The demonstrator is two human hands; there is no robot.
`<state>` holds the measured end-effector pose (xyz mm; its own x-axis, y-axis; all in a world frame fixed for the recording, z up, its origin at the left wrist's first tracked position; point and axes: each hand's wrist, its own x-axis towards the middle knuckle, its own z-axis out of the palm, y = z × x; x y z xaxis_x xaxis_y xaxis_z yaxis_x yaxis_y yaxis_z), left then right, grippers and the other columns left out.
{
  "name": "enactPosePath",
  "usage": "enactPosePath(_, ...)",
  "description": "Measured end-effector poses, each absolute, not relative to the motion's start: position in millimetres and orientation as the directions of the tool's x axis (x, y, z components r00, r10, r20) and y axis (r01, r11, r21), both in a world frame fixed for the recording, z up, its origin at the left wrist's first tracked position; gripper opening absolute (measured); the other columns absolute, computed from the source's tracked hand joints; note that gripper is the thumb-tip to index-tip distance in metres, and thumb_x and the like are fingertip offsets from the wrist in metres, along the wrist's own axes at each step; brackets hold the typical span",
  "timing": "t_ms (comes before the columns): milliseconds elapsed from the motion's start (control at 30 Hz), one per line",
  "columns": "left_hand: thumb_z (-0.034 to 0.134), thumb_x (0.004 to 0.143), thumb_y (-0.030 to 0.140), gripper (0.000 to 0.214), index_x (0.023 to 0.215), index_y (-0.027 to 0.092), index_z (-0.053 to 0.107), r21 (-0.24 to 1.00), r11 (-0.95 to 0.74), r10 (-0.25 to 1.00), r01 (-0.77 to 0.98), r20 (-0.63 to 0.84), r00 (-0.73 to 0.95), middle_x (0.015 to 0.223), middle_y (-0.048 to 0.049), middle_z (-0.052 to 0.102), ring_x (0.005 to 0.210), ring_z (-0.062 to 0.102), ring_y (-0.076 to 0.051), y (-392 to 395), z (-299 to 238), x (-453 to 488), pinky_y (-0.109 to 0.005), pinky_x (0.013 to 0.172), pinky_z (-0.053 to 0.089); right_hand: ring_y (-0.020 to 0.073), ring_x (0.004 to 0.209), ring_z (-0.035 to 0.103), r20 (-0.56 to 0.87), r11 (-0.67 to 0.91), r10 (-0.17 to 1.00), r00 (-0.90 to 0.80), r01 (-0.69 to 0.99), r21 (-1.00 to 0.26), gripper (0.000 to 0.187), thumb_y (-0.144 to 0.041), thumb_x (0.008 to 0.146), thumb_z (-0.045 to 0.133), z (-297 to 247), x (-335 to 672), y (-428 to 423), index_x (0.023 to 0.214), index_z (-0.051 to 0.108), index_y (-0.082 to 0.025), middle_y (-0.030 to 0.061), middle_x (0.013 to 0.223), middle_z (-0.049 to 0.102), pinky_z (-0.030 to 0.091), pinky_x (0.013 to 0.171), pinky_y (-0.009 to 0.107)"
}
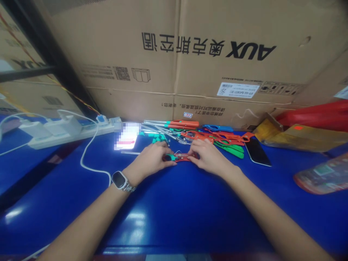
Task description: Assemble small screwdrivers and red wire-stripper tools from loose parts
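My left hand [154, 157], with a watch on the wrist, and my right hand [208, 156] meet low over the blue table. Their fingers are closed around the two ends of an orange-red plastic handle shell [184, 158], like half of a long stick lighter. A teal piece [171, 157] shows in it near my left fingers; small inner parts are too blurred to name. One thin metal tube [130, 153] reaches out leftward from behind my left hand. Just beyond lie loose orange shells [228, 137], a green shell [232, 149], a blue shell [217, 128] and small teal parts [158, 139].
A lit phone [127, 137] lies left of the parts, a dark phone [257, 152] right of them. At left runs a white power strip [89, 128] with a cable [89, 165] looping across the table. A large cardboard box [190, 79] walls off the back. A clear-wrapped pack [323, 174] sits right.
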<state>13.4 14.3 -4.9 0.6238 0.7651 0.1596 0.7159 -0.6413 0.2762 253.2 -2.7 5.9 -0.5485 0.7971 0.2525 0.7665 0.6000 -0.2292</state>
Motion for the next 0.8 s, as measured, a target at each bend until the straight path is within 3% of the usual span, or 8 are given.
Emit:
enactPosePath(167, 0.067, 0.084, 0.050, 0.035, 0.105, 0.022, 0.073, 0.256, -0.651, 0.758, 0.715, 0.165, 0.631, 0.103, -0.0077, 0.065, 0.088, 0.063, -0.023, 14, -5, 14, -0.034, 0.075, 0.049, 0.0200, 0.087, 0.059, 0.295, 0.623, 0.774, -0.560, 0.757, -0.198, 0.009, -0.022, 0.091, 0.063, 3, 256, -5, 0.082, 0.063, -0.019, 0.0043, 0.089, 0.066, 0.033, 0.079, 0.035)
enactPosePath(400, 0.068, 0.084, 0.051, 0.035, 0.104, 0.022, 0.073, 0.262, -0.648, 0.760, 0.715, 0.160, 0.630, 0.103, -0.0078, 0.064, 0.088, 0.062, -0.023, 15, -6, 13, -0.034, 0.074, 0.048, 0.0193, 0.090, 0.059, 0.277, 0.593, 0.805, -0.525, 0.731, -0.338, 0.008, -0.025, 0.089, 0.065, -6, 253, -1, 0.095, 0.067, -0.021, 0.0046, 0.095, 0.064, 0.040, 0.080, 0.033)
enactPosePath(600, 0.067, 0.085, 0.051, 0.034, 0.103, 0.023, 0.073, 0.274, -0.644, 0.762, 0.714, 0.153, 0.629, 0.102, -0.0074, 0.064, 0.090, 0.062, -0.023, 14, -5, 14, -0.033, 0.076, 0.048, 0.0210, 0.095, 0.058, 0.332, 0.674, 0.731, -0.596, 0.706, -0.217, 0.006, -0.021, 0.091, 0.061, -7, 252, 0, 0.088, 0.066, -0.019, 0.0060, 0.096, 0.065, 0.038, 0.084, 0.036)
enactPosePath(800, 0.060, 0.089, 0.052, 0.037, 0.107, 0.022, 0.070, 0.294, -0.659, 0.751, 0.692, 0.212, 0.625, 0.106, -0.0079, 0.064, 0.100, 0.060, -0.026, 11, -2, 17, -0.038, 0.084, 0.047, 0.0209, 0.096, 0.062, 0.371, 0.706, 0.701, -0.609, 0.665, -0.244, 0.008, -0.015, 0.094, 0.052, -10, 252, -3, 0.089, 0.058, -0.020, 0.0068, 0.098, 0.069, 0.039, 0.086, 0.035)
